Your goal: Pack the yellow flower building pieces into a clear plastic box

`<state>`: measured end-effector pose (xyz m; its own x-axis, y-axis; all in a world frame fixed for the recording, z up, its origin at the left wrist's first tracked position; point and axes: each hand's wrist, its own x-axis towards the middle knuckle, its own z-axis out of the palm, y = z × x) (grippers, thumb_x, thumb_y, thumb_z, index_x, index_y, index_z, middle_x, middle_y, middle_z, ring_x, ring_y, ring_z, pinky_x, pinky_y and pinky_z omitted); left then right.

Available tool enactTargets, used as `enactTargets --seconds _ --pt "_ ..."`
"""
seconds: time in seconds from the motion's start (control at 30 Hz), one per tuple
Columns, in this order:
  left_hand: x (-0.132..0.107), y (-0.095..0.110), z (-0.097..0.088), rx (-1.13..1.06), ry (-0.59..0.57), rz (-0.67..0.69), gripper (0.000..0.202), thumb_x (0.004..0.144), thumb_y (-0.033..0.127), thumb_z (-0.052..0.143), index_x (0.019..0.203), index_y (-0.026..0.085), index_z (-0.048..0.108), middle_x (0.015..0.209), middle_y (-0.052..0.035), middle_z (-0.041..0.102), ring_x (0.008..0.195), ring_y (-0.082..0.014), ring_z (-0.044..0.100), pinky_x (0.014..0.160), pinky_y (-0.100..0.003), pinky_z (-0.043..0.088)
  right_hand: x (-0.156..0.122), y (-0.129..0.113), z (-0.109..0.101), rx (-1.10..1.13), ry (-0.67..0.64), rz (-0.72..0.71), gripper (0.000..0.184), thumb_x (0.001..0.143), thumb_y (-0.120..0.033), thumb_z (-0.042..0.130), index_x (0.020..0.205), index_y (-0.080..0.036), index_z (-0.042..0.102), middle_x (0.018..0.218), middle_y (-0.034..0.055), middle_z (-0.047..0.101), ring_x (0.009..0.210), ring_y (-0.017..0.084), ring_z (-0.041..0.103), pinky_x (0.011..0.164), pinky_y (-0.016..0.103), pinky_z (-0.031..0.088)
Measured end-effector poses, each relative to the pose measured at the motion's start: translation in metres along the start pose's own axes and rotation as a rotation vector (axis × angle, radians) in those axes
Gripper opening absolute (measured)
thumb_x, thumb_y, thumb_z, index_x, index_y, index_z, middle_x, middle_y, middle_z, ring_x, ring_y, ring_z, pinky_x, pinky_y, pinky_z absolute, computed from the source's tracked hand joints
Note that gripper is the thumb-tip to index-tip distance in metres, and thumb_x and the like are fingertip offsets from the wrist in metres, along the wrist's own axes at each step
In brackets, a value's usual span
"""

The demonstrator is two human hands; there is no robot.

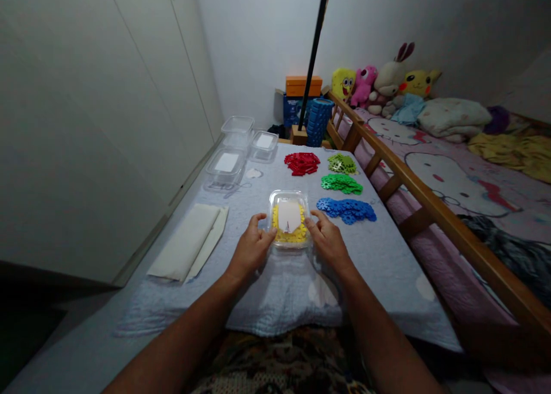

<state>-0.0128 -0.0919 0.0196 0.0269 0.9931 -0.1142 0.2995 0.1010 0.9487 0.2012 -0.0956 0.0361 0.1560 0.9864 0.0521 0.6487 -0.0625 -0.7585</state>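
Note:
A clear plastic container [289, 194] with a white label on its lid sits between my hands at the middle of the table. Yellow gear-shaped pieces [284, 236] show through it. My left hand [253, 242] grips its left side, thumb on the near left edge. On the opposite side my right hand [328, 236] holds the right edge with thumb and fingers. To the right lie blue disc pieces [346, 209] with notched rims, and behind them green ones [341, 183], light green ones [342, 163] and a pile of red pieces [302, 163].
More clear containers [226, 162] stand at the back left, some with white labels. A folded off-white sheet [189, 242] lies at the left. A wooden bed rail [400, 181] runs along the right side. A black pole [314, 55] rises behind the table.

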Motion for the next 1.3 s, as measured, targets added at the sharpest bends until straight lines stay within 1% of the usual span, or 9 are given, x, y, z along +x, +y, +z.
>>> enactTargets --seconds 0.07,0.23,0.4,0.5,0.63,0.73,0.87,1.03,1.3 --pt "0.006 0.0 -0.006 0.047 -0.019 0.013 0.056 0.089 0.055 0.057 0.131 0.019 0.053 0.059 0.0086 0.05 0.054 -0.015 0.055 0.053 -0.024 0.037 0.01 -0.001 -0.004 -0.051 0.02 -0.011 0.056 0.097 -0.053 0.047 0.131 -0.013 0.068 0.072 0.0025 0.065 0.072 0.021 0.063 0.067 0.029 0.04" --pt "0.039 0.012 -0.013 0.14 0.059 0.002 0.049 0.09 0.055 0.054 0.121 0.019 0.058 0.067 0.0037 0.054 0.059 -0.0184 0.058 0.055 -0.027 0.04 0.048 -0.007 -0.002 -0.116 0.073 -0.011 0.049 0.099 -0.048 0.05 0.126 -0.012 0.07 0.084 0.008 0.072 0.079 0.023 0.065 0.074 0.03 0.044" --pt "0.078 0.022 -0.001 0.199 0.123 0.014 0.039 0.088 0.046 0.06 0.113 0.016 0.065 0.08 -0.0042 0.065 0.072 -0.0206 0.063 0.064 -0.03 0.044 0.08 -0.011 0.015 -0.111 0.107 0.035 0.039 0.097 -0.044 0.053 0.116 -0.016 0.072 0.093 0.0097 0.074 0.087 0.023 0.066 0.079 0.03 0.045" --pt "0.09 0.02 0.008 0.143 0.133 0.015 0.034 0.085 0.038 0.061 0.108 0.015 0.067 0.079 -0.0049 0.067 0.074 -0.0211 0.064 0.066 -0.03 0.044 0.086 -0.007 0.024 -0.064 0.132 0.027 0.032 0.096 -0.04 0.051 0.102 -0.017 0.073 0.09 0.0077 0.073 0.083 0.021 0.064 0.077 0.029 0.043" --pt "0.1 0.012 0.017 -0.074 0.11 -0.038 0.024 0.074 0.028 0.059 0.092 0.016 0.068 0.073 -0.0022 0.065 0.067 -0.0182 0.061 0.064 -0.028 0.044 0.088 0.0 0.03 0.042 0.144 0.006 0.028 0.091 -0.039 0.05 0.085 -0.019 0.069 0.081 0.0032 0.069 0.078 0.018 0.06 0.074 0.028 0.041" --pt "0.106 0.009 0.022 -0.117 0.145 -0.049 0.016 0.069 0.027 0.057 0.08 0.017 0.064 0.069 -0.0006 0.062 0.064 -0.0163 0.056 0.062 -0.028 0.043 0.089 0.001 0.032 0.118 0.14 0.034 0.026 0.088 -0.039 0.049 0.079 -0.02 0.064 0.078 0.0013 0.066 0.077 0.017 0.058 0.071 0.027 0.039" --pt "0.111 0.007 0.026 -0.088 0.186 -0.023 0.014 0.073 0.03 0.057 0.077 0.018 0.062 0.071 -0.0007 0.061 0.068 -0.0166 0.055 0.064 -0.028 0.041 0.092 0.003 0.034 0.226 0.11 0.088 0.025 0.084 -0.041 0.048 0.073 -0.021 0.058 0.072 -0.0018 0.061 0.072 0.016 0.054 0.065 0.027 0.037" --pt "0.113 0.005 0.028 -0.049 0.199 0.021 0.028 0.084 0.043 0.053 0.076 0.018 0.061 0.075 -0.0023 0.064 0.075 -0.0177 0.057 0.068 -0.029 0.043 0.093 0.007 0.037 0.307 0.102 0.102 0.022 0.079 -0.04 0.048 0.07 -0.021 0.056 0.068 -0.0033 0.057 0.069 0.015 0.051 0.062 0.026 0.036" --pt "0.118 0.005 0.028 -0.055 0.195 -0.012 0.017 0.08 0.033 0.053 0.073 0.018 0.058 0.072 -0.001 0.061 0.071 -0.0165 0.055 0.066 -0.028 0.042 0.095 0.015 0.042 0.407 0.085 0.109 0.026 0.077 -0.045 0.05 0.073 -0.02 0.058 0.067 -0.0035 0.056 0.067 0.015 0.05 0.06 0.026 0.036"
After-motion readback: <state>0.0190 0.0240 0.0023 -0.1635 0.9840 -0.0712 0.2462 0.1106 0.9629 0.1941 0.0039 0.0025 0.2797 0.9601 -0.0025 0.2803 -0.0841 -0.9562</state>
